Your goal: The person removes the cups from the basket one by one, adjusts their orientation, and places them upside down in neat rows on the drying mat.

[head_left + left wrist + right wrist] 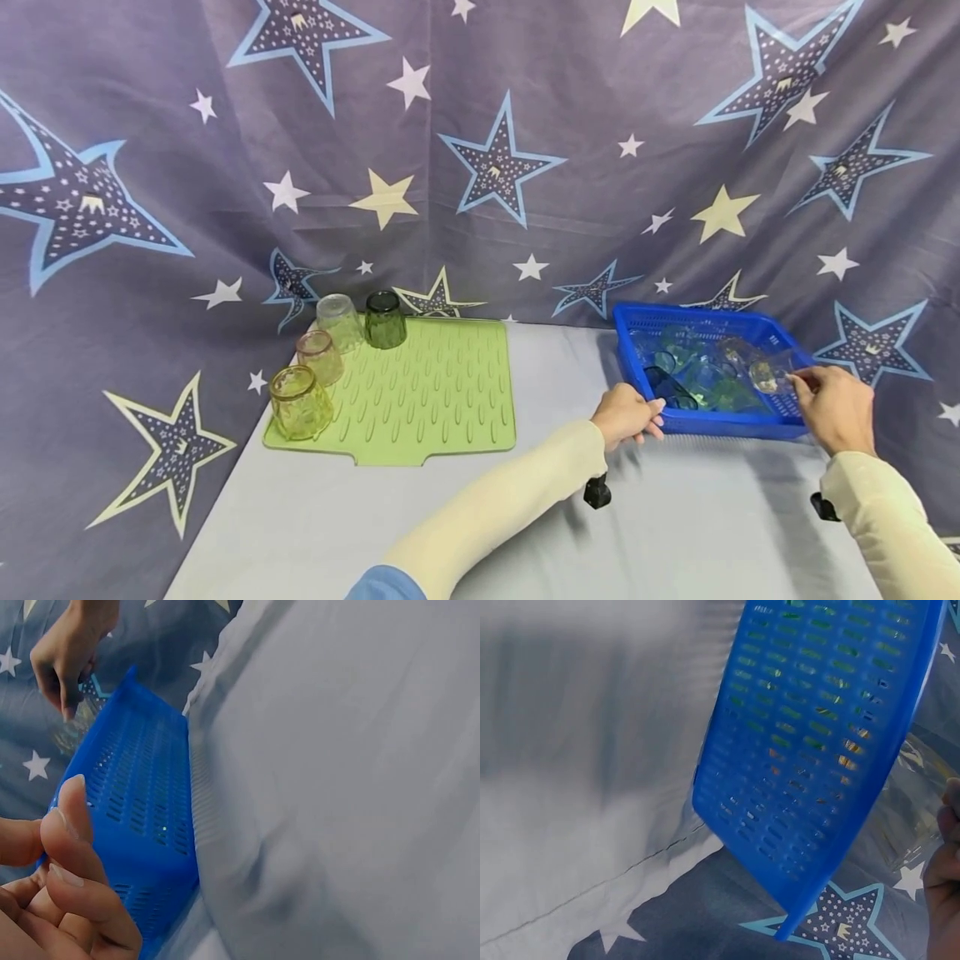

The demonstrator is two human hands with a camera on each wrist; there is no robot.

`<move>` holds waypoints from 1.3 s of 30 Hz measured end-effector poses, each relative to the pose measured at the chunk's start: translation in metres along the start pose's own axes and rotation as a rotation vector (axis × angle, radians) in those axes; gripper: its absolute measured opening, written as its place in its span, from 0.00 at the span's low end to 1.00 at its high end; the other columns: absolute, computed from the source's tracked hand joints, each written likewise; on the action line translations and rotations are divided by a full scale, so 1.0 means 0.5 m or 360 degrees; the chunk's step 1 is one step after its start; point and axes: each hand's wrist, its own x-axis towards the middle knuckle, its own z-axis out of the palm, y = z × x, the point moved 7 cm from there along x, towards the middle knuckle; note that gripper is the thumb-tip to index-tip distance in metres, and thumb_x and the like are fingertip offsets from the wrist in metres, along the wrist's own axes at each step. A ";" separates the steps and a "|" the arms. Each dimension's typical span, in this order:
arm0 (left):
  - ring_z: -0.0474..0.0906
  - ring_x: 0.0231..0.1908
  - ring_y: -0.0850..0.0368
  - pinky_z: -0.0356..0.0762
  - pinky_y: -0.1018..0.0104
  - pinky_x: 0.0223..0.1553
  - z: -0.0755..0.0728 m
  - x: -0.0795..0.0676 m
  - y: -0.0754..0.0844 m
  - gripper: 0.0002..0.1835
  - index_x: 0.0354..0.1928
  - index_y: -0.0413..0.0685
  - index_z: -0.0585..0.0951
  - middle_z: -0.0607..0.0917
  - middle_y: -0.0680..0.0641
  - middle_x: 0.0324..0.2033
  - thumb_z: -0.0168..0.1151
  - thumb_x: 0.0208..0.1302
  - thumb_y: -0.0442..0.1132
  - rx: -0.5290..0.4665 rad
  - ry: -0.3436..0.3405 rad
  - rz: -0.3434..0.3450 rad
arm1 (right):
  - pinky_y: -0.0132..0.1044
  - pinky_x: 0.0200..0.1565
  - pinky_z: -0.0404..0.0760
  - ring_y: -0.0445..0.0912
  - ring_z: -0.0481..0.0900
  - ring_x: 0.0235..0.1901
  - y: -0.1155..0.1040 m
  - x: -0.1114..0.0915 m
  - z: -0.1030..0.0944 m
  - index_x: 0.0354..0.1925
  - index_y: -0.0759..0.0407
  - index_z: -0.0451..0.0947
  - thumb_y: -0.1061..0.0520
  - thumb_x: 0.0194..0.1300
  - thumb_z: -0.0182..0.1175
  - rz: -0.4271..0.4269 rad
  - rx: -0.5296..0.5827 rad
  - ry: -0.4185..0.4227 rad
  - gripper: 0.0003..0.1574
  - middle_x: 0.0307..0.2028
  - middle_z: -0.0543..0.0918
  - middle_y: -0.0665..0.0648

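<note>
My left hand [626,414] grips the front left corner of the blue plastic basket [731,427], fingers curled at its rim. Over the basket's right end, my right hand [836,404] pinches a clear drinking glass [780,367] that lies tilted on its side in the air. The right wrist view shows this glass [904,806] beyond the basket rim, partly cut off with the hand [946,881]. Inside the basket lie several glasses, green, clear and dark blue [667,387]. The perforated basket wall [139,765] fills the middle of the left wrist view.
On the left, a green draining mat [435,392] lies on the white-covered table [675,517]. Along its left and back edges stand upside-down glasses: yellow [302,408], pink [321,358], clear [341,323] and dark green [386,321]. A star-patterned curtain [487,250] hangs behind.
</note>
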 end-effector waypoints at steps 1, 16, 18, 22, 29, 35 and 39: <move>0.67 0.08 0.62 0.53 0.68 0.11 0.000 0.001 0.001 0.19 0.26 0.42 0.87 0.84 0.52 0.13 0.66 0.73 0.48 0.0009 -0.0006 0.0005 | 0.56 0.32 0.68 0.66 0.79 0.27 -0.001 0.000 -0.001 0.34 0.72 0.85 0.68 0.63 0.67 0.0010 0.0002 -0.0004 0.05 0.27 0.83 0.70; 0.68 0.08 0.60 0.54 0.68 0.10 -0.006 0.012 0.001 0.21 0.21 0.48 0.86 0.84 0.53 0.13 0.68 0.70 0.50 0.0106 -0.0004 0.0066 | 0.41 0.35 0.65 0.32 0.72 0.26 -0.018 -0.018 -0.008 0.40 0.70 0.87 0.60 0.69 0.66 0.0179 0.0082 -0.0044 0.11 0.33 0.85 0.69; 0.69 0.09 0.59 0.56 0.68 0.10 -0.008 0.011 0.002 0.21 0.20 0.49 0.85 0.85 0.53 0.14 0.69 0.70 0.51 0.0132 0.0002 0.0068 | 0.42 0.37 0.64 0.21 0.64 0.27 -0.017 -0.021 -0.009 0.41 0.70 0.87 0.59 0.71 0.65 0.0211 0.0099 -0.0054 0.12 0.34 0.86 0.69; 0.72 0.12 0.57 0.59 0.67 0.13 -0.013 0.013 0.002 0.21 0.20 0.51 0.85 0.85 0.53 0.14 0.69 0.68 0.53 0.0175 0.0006 0.0059 | 0.43 0.40 0.63 0.17 0.59 0.26 -0.017 -0.024 -0.011 0.43 0.70 0.87 0.56 0.73 0.65 0.0278 0.0127 -0.0074 0.15 0.34 0.86 0.70; 0.76 0.15 0.54 0.72 0.59 0.19 -0.024 0.023 -0.007 0.19 0.23 0.51 0.87 0.86 0.52 0.17 0.71 0.66 0.55 0.0207 -0.0033 0.0120 | 0.33 0.30 0.68 0.28 0.69 0.25 -0.016 -0.034 -0.003 0.49 0.65 0.87 0.42 0.73 0.64 0.0564 0.0230 -0.0165 0.27 0.30 0.86 0.56; 0.79 0.17 0.51 0.85 0.44 0.37 -0.035 0.027 -0.008 0.15 0.32 0.46 0.89 0.87 0.50 0.21 0.71 0.67 0.51 0.0154 -0.0136 0.0351 | 0.30 0.22 0.71 0.36 0.72 0.20 -0.020 -0.044 0.023 0.41 0.58 0.87 0.45 0.71 0.68 0.0829 0.0846 -0.0240 0.17 0.22 0.78 0.42; 0.84 0.25 0.37 0.85 0.45 0.38 -0.046 0.031 -0.007 0.14 0.34 0.47 0.87 0.89 0.43 0.28 0.71 0.67 0.51 0.0114 -0.0197 0.0443 | 0.33 0.21 0.69 0.39 0.69 0.19 -0.040 -0.049 0.039 0.38 0.59 0.86 0.52 0.71 0.68 0.0873 0.1292 -0.0298 0.11 0.21 0.77 0.45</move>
